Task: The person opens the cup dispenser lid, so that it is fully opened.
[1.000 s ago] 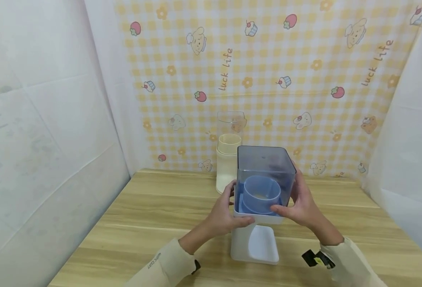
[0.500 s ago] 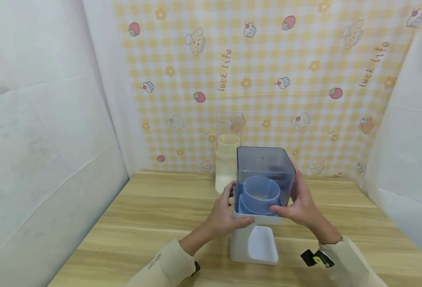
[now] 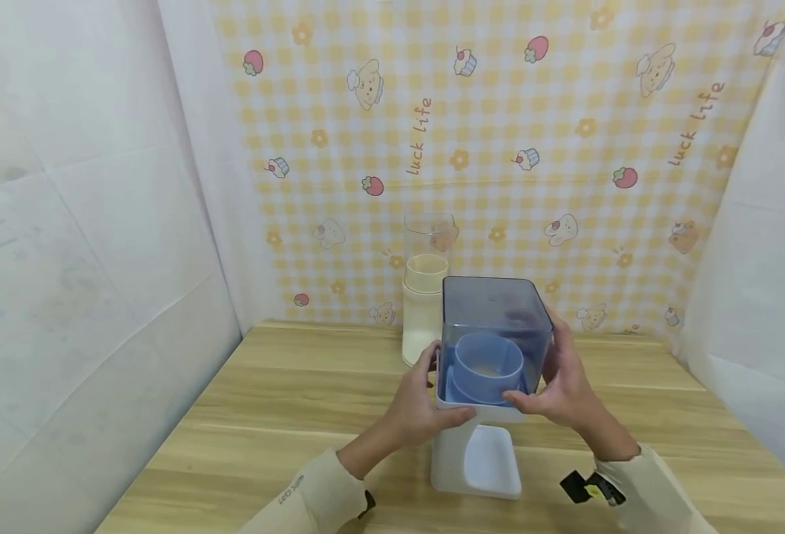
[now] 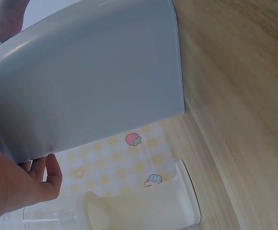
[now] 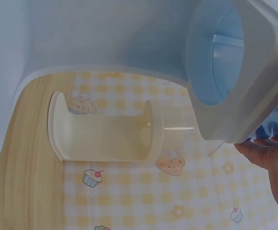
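Both hands are on a white stand with a square head, which stands upright on the table. Its head carries a smoky see-through box cover with a blue round collar inside. My left hand holds the head's left side, thumb along the front rim and fingers round the side. On the opposite side my right hand grips it, thumb at the front corner and fingers partly hidden behind the cover. The right wrist view shows those fingers beneath the head's edge, beside the round opening in its underside.
Behind the white stand, close to the back cloth, is a cream stand with a clear cylinder on top. The wood-grain table runs between white sheets at left and right.
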A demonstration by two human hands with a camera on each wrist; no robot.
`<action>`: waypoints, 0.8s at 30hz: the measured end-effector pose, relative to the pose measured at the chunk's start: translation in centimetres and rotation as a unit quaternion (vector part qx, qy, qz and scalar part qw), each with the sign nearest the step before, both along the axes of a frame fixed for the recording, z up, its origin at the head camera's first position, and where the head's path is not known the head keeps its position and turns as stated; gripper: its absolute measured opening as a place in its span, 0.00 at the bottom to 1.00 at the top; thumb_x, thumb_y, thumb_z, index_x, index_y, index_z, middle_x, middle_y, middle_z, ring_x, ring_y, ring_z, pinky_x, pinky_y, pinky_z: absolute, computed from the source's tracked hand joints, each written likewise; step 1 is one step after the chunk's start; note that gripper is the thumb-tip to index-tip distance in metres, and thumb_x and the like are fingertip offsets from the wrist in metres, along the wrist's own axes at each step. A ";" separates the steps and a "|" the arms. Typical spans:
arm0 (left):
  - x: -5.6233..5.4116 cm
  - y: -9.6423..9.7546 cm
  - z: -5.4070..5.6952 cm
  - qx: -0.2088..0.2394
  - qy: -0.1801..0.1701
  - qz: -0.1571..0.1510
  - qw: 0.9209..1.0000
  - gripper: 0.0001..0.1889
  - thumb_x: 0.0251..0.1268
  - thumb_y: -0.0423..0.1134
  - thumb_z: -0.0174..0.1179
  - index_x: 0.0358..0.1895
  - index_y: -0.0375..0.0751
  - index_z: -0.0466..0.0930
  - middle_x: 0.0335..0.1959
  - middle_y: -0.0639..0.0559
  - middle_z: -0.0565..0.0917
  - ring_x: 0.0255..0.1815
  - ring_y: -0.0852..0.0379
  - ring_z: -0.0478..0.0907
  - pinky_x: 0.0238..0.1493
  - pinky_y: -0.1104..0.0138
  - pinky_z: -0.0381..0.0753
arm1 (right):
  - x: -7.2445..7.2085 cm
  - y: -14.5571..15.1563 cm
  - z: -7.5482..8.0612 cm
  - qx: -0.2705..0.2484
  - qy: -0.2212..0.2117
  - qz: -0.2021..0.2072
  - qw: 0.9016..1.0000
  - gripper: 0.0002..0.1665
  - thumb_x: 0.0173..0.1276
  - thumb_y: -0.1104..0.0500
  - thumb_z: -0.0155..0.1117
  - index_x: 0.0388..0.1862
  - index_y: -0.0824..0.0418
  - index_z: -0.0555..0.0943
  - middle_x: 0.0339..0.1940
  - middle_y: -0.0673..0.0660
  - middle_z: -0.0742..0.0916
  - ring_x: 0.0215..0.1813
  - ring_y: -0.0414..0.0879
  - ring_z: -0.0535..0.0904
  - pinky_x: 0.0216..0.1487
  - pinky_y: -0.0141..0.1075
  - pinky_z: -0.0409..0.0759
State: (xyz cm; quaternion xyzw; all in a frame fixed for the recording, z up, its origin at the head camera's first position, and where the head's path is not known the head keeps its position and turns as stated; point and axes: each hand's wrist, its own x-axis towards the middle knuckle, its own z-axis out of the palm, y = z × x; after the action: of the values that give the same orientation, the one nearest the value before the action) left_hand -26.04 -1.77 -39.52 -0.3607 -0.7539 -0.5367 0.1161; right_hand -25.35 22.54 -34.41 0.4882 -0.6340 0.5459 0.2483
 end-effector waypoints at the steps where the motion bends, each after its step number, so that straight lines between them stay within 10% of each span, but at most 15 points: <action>1: 0.0 0.0 -0.1 0.001 -0.001 0.000 1.000 0.50 0.51 0.61 0.71 0.75 0.49 0.56 0.56 0.58 0.76 0.54 0.59 0.73 0.46 0.64 0.78 | 0.1 0.0 -0.1 -0.002 0.002 0.000 1.000 0.72 0.40 0.70 0.84 0.75 0.75 0.44 0.70 0.66 0.68 0.62 0.53 0.73 0.61 0.35 0.76; 13: -0.5 0.1 -0.3 0.011 0.018 -0.021 1.000 0.54 0.50 0.75 0.62 0.78 0.55 0.52 0.58 0.56 0.76 0.52 0.57 0.73 0.43 0.62 0.79 | -0.4 -0.2 -0.4 0.008 0.044 -0.076 0.996 0.65 0.53 0.51 0.81 0.74 0.76 0.48 0.68 0.60 0.72 0.59 0.47 0.76 0.56 0.31 0.76; 24: -0.3 0.0 -0.2 0.003 0.011 -0.040 0.999 0.53 0.51 0.74 0.63 0.77 0.55 0.53 0.62 0.56 0.74 0.58 0.57 0.72 0.50 0.61 0.79 | 0.1 0.0 -0.8 0.008 0.010 -0.107 0.994 0.59 0.53 0.60 0.77 0.76 0.72 0.52 0.61 0.55 0.76 0.54 0.44 0.77 0.53 0.29 0.76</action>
State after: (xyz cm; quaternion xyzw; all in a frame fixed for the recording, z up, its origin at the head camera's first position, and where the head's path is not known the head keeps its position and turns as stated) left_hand -26.35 -1.76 -39.74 -0.3961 -0.7362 -0.5389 0.1037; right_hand -25.20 22.55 -35.21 0.4252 -0.6847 0.5058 0.3075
